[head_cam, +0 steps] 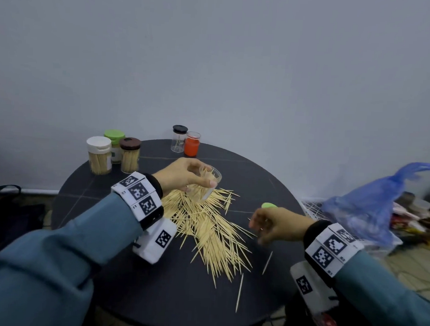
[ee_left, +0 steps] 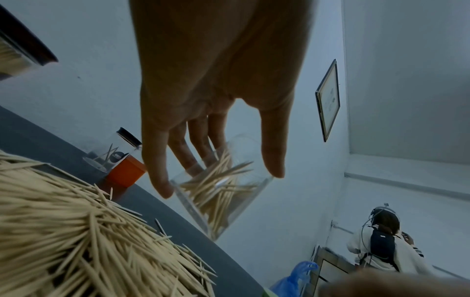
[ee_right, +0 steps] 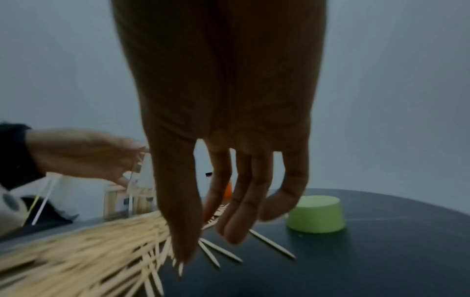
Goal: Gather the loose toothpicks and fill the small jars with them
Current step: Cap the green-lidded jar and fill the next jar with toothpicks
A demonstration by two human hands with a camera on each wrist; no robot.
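A big pile of loose toothpicks (head_cam: 205, 224) (ee_left: 76, 231) (ee_right: 89, 251) covers the middle of the round dark table (head_cam: 152, 296). My left hand (head_cam: 186, 173) (ee_left: 216, 160) grips a clear open jar (head_cam: 211, 181) (ee_left: 223, 191), tilted and partly filled with toothpicks, just above the pile's far end. My right hand (head_cam: 263, 224) (ee_right: 229, 221) hovers over the pile's right edge with loosely bent fingers and holds nothing. A green lid (head_cam: 269, 205) (ee_right: 316, 214) lies behind the right hand.
Three capped jars full of toothpicks (head_cam: 113, 155) stand at the back left. A nearly empty black-capped jar (head_cam: 179, 138) and an orange-lidded jar (head_cam: 192, 144) stand at the back. A blue plastic bag (head_cam: 371, 201) lies off the table to the right. Another person (ee_left: 381, 245) stands far off.
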